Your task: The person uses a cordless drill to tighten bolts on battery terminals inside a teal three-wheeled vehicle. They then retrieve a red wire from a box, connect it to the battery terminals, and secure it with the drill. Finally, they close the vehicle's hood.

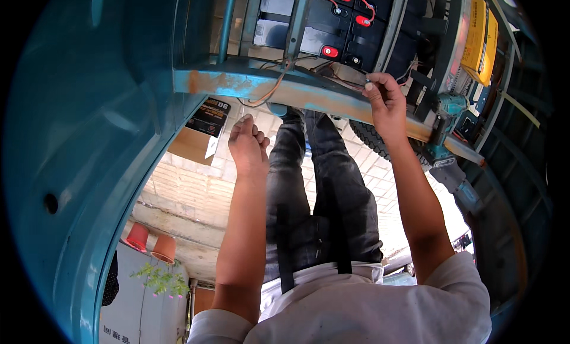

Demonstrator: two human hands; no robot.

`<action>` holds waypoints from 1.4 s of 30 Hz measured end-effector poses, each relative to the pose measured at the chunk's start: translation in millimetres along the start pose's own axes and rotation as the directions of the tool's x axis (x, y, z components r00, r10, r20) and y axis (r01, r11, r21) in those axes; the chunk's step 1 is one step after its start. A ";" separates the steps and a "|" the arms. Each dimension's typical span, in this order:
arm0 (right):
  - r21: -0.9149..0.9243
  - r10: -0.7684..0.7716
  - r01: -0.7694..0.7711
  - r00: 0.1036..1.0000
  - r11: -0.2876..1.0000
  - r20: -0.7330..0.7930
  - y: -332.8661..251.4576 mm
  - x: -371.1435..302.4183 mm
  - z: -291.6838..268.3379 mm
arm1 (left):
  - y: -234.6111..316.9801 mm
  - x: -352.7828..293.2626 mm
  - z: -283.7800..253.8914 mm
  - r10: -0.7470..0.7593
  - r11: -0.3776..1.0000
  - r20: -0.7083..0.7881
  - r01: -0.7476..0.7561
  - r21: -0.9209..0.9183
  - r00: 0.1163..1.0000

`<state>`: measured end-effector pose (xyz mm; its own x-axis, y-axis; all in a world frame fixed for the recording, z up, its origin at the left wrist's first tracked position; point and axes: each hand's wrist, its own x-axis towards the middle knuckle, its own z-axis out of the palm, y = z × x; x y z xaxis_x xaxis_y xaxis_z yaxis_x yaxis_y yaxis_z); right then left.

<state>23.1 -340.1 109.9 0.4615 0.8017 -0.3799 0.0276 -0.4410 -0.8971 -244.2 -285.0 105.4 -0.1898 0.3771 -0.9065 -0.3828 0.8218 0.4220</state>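
Observation:
My left hand (248, 143) is closed, its fingers curled together just below the rusty blue metal beam (249, 90). Whatever is between its fingertips is too small to make out. Close above it, a brown wire (278, 84) hangs over the beam. On the beam's right part, my right hand (389, 106) pinches a tiny light-coloured piece between thumb and forefinger; its kind cannot be told. Behind the beam sit several black batteries (325, 28) with red terminal caps (330, 51) and red cables (369, 6) joining some of them. Thin wires run between the batteries and the beam.
A teal cordless power tool (446, 121) rests on the frame right of my right hand. Beyond it is a yellow box (480, 42). A blue metal panel (77, 136) fills the left. Below are an open cardboard box (193, 145), a tyre (369, 139) and flower pots (164, 248).

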 end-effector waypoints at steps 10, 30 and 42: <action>-0.045 -0.083 0.084 0.996 0.995 0.023 25.8 -7.3 14.8 | 7.1 54.1 -38.2 -0.054 0.946 0.250 0.129 -0.296 0.967; 0.072 -0.012 0.008 0.999 0.997 0.047 14.6 -8.1 -0.7 | 30.8 -3.6 -33.2 -0.112 0.964 -0.046 0.119 0.238 0.993; 0.088 -0.011 0.004 0.996 0.996 0.084 12.2 -5.8 3.6 | 40.2 84.6 -29.9 0.067 0.556 0.407 -0.373 0.743 0.911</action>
<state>17.6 -348.7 100.4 0.3851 0.8377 -0.3872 -0.0485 -0.4006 -0.9150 -302.6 -232.8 46.0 0.1692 0.5723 -0.8024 0.5300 0.6336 0.5636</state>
